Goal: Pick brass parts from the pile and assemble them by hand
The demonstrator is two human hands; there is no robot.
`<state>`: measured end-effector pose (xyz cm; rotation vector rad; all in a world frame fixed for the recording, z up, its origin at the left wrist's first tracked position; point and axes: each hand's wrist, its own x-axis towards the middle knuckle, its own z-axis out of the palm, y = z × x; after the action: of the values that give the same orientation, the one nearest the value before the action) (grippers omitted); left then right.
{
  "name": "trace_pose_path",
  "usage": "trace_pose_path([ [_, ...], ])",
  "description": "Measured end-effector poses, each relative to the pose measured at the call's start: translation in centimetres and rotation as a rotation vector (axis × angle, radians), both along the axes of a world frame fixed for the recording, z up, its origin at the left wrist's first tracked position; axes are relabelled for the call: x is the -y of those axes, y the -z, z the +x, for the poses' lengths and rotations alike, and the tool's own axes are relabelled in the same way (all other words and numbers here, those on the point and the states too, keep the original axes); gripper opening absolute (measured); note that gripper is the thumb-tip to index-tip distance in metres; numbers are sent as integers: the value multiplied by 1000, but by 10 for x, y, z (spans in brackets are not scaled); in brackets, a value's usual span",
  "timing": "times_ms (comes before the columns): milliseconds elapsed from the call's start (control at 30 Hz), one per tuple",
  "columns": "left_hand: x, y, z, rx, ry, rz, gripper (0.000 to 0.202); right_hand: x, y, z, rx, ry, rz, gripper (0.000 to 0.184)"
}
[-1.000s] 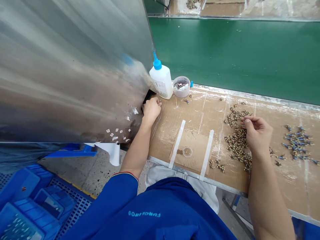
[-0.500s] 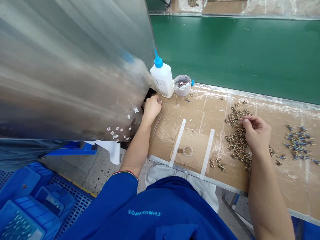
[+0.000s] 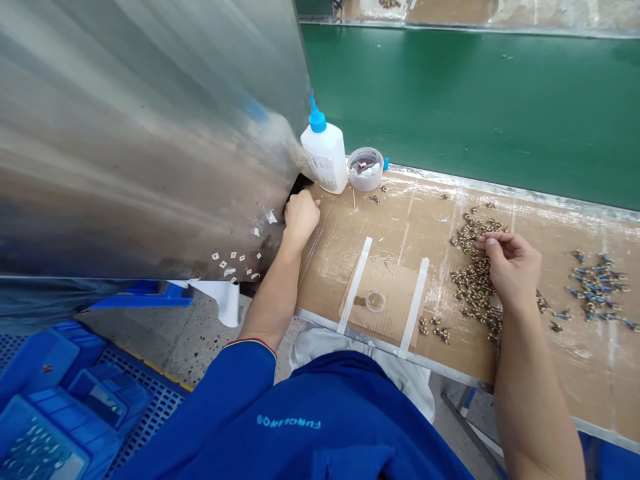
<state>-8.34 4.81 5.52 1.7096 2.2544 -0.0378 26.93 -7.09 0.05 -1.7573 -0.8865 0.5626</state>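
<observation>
My left hand (image 3: 301, 219) is curled at the dark gap by the lower corner of the metal panel (image 3: 200, 167), its fingertips mostly hidden. Whatever it holds, if anything, does not show. Over a heap of small brass-coloured parts (image 3: 473, 280) on the cardboard-covered bench (image 3: 450, 217), my right hand (image 3: 517, 270) has thumb and fingers pinched together. Its fingertips are at the heap's upper part, and anything between them is too small to make out. Beyond my left hand stands a white bottle (image 3: 325, 157) with a blue nozzle, beside a tape roll (image 3: 367, 183) with scraps inside.
A small clear round dish (image 3: 375, 301) sits between two white tape strips. Blue-tipped parts (image 3: 597, 287) lie to the right. A green belt (image 3: 475, 100) runs behind the bench. Small stickers (image 3: 233, 255) cling to the panel. Blue bins (image 3: 45, 427) stand lower left.
My left hand has moved slightly left and deeper towards the dark gap. The right hand stays pinched over the heap, almost unmoved.
</observation>
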Motion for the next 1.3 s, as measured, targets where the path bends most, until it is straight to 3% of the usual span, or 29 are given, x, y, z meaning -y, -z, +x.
trace_pose_path([
  [133, -6, 5, -3, 27, 38, 32, 27, 1, -3, -2, 14, 3, 12, 18],
  [267, -10, 11, -4, 103, 106, 201, 22, 2, -5, -1, 55, 13, 43, 24],
  [433, -3, 18, 10, 343, 257, 348, 16, 4, -8, -2, 57, 28, 79, 27],
  [500, 1, 24, 22, 507, 348, 321, 12, 4, -11, -4, 56, 36, 95, 25],
  [633, 13, 37, 47, 856, 410, 114, 14, 5, -19, -8, 69, 33, 163, 23],
  [733, 23, 43, 62, 1017, 493, 15, 18, 6, -26, -17, 72, -5, 170, 22],
  [833, 29, 47, 70, 1147, 532, -107, 17, 9, -33, -31, 47, -142, 155, 18],
  [933, 31, 51, 73, 1238, 524, -192, 14, 14, -43, -49, 34, -364, 115, 16],
  [1167, 29, 56, 67, 1247, 612, -111, 9, 27, -54, -75, 82, -1054, -218, 40],
  [1300, 27, 54, 65, 1148, 591, 4, 7, 30, -42, -81, -44, -1226, -324, 50],
])
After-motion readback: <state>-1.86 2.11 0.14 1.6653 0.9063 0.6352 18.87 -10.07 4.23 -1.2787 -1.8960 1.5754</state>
